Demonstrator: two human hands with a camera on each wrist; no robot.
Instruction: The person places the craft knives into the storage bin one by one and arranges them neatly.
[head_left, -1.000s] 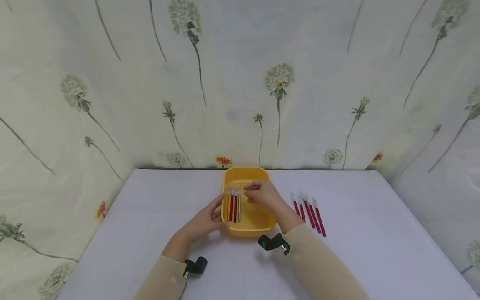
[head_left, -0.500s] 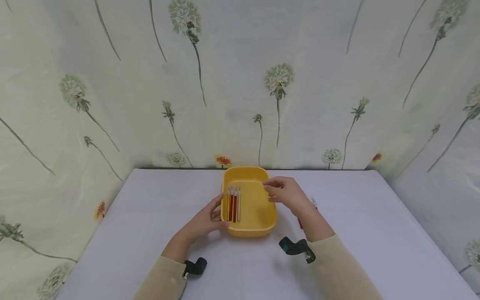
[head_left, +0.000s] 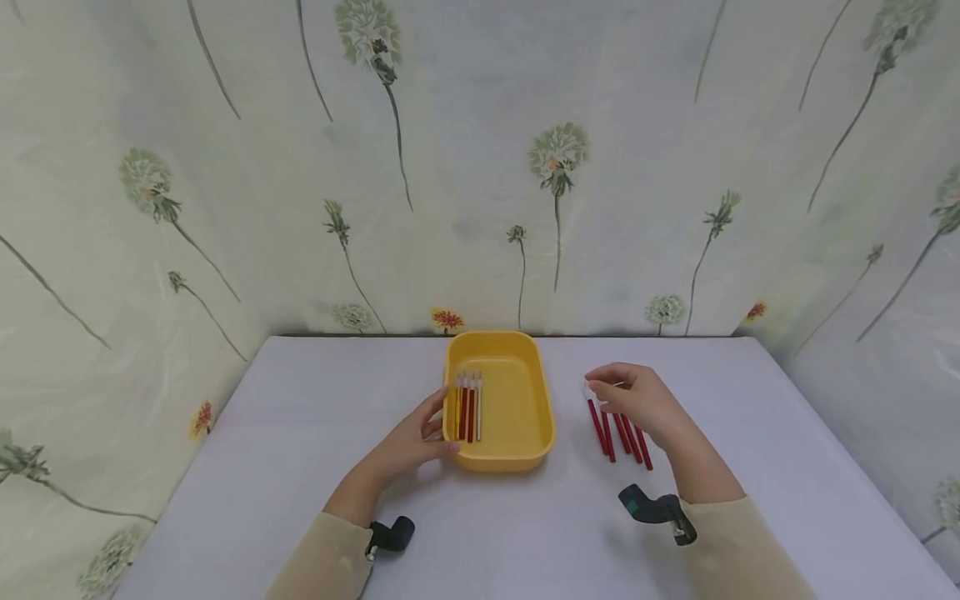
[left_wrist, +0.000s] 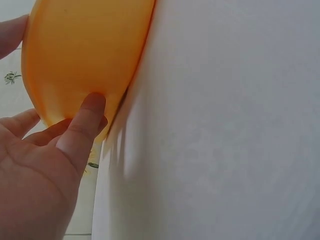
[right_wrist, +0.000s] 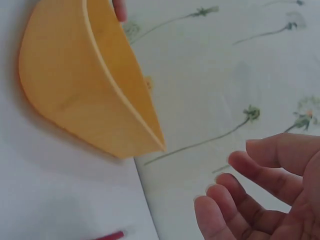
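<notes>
My left hand (head_left: 411,435) holds the near left corner of a yellow tray (head_left: 553,417). In the left wrist view, its fingers (left_wrist: 86,117) lie against the tray's outer wall. Inside, several slim paintbrush-like sticks (head_left: 470,412) with whitish tips stand side by side along the left wall; their handles are yellow, dark red and pale. To the right of the tray my right hand (head_left: 637,400) hovers over the whitish ends of several red-handled sticks (head_left: 606,435). Its fingers are loosely bent in the right wrist view, nothing showing between them; they partly hide the sticks' tips in the head view.
The tray stands on a white-covered table (head_left: 300,417) near its back edge. A wall covering with printed dandelions (head_left: 558,158) rises behind and at both sides. Black wrist cameras (head_left: 392,533) are worn on both wrists.
My right hand has moved from inside the tray, out over its right rim, to the red-handled sticks on the right. The left hand and the tray have stayed in place.
</notes>
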